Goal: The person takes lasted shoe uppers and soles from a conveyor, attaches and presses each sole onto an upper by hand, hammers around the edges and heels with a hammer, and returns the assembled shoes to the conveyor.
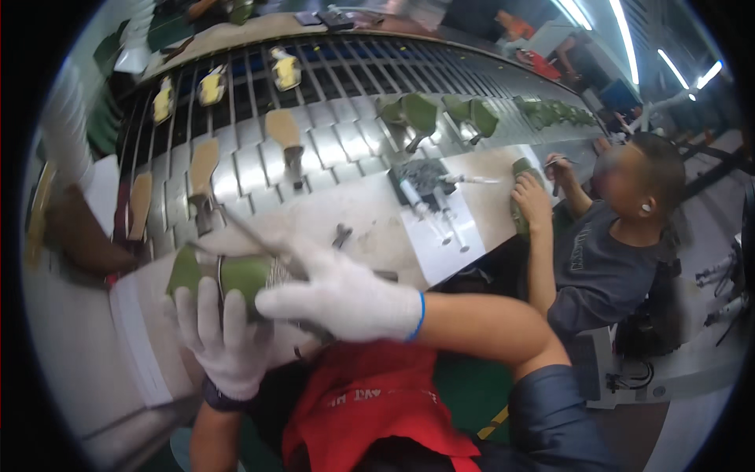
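Note:
In white knit gloves, both my hands are at a green shoe upper (244, 275) over the near worktable. My left hand (220, 338) grips it from below and in front, with its fingers wrapped up against the side. From the right, my right hand (338, 291) reaches across, closed and smeared by motion. A slim dark rod-like tool (248, 228) slants up and left from its fingers; its exact kind is unclear. Part of the upper is hidden behind the gloves. Just beyond lies a small dark metal piece (341, 235) on the tabletop.
A metal slat conveyor (338, 141) runs behind the table, bearing shoe lasts (283, 130) and green uppers (413, 118). Syringe-like applicators (425, 208) lie on a white sheet (452, 244). At right, a seated co-worker (605, 244) handles a green piece (521, 197). A ribbed hose (67, 118) hangs left.

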{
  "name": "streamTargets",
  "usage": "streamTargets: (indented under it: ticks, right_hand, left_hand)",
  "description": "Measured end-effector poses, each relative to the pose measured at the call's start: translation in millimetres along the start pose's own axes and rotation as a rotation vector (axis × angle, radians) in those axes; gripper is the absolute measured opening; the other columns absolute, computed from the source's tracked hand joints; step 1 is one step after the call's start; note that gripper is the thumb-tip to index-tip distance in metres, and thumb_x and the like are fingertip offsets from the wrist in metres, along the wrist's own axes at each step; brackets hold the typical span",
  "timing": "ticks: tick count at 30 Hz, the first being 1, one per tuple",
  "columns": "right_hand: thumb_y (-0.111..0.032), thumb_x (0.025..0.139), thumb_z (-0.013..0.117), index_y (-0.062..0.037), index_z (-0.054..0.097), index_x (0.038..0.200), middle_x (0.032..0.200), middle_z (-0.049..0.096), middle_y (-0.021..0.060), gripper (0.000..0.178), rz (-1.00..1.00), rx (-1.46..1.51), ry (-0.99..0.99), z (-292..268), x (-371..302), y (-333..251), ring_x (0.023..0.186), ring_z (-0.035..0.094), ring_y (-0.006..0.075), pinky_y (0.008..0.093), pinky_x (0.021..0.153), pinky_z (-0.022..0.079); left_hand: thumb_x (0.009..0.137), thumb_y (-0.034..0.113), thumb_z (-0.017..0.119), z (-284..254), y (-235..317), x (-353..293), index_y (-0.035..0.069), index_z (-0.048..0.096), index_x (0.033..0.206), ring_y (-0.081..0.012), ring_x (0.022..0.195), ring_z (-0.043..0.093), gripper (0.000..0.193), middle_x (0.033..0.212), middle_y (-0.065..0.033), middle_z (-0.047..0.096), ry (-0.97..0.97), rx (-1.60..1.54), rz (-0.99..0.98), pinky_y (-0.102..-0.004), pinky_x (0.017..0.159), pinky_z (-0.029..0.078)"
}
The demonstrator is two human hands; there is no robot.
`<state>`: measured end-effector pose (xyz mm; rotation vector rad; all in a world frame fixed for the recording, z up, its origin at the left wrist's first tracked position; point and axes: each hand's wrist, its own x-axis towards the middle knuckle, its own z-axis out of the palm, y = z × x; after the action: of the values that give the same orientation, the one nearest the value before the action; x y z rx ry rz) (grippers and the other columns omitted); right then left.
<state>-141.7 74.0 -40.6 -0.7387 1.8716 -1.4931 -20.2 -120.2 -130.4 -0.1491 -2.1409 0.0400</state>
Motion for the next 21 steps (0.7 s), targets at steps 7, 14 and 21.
streamTargets:
  ticks: [7,14,21]
  right_hand:
    - [-0.036,0.116,0.056,0.0018,0.067,0.125,0.093,0.075,0.0134,0.04,0.313,0.497,0.073,84.1,-57.5,46.8,0.068,0.069,0.0165,0.029,0.059,0.056]
    - [-0.024,0.105,0.073,0.0053,0.066,0.136,0.115,0.077,0.0148,0.043,0.113,0.166,0.143,39.7,50.2,67.0,0.099,0.077,0.0242,0.0372,0.09,0.063]
    - [-0.024,0.109,0.066,0.009,0.062,0.144,0.13,0.073,0.0227,0.048,-0.238,-0.054,0.477,45.3,60.3,84.9,0.118,0.073,0.0291,0.0404,0.102,0.059]
  left_hand:
    - [0.088,0.023,0.089,-33.9,-9.3,-58.1,0.003,0.062,0.143,-0.0371,0.124,0.068,0.065,0.136,-0.0166,0.069,-0.188,-0.398,-0.33,-0.0513,0.115,0.048]
    - [0.106,0.041,0.072,-35.1,-41.4,-93.1,-0.001,0.059,0.141,-0.026,0.112,0.074,0.057,0.126,-0.0128,0.071,0.253,-1.327,-1.264,-0.0436,0.102,0.06]
    - [0.104,0.045,0.073,-43.7,-41.5,-102.2,-0.003,0.058,0.141,-0.028,0.107,0.075,0.063,0.123,-0.0152,0.072,0.206,-1.397,-1.215,-0.0445,0.094,0.063]
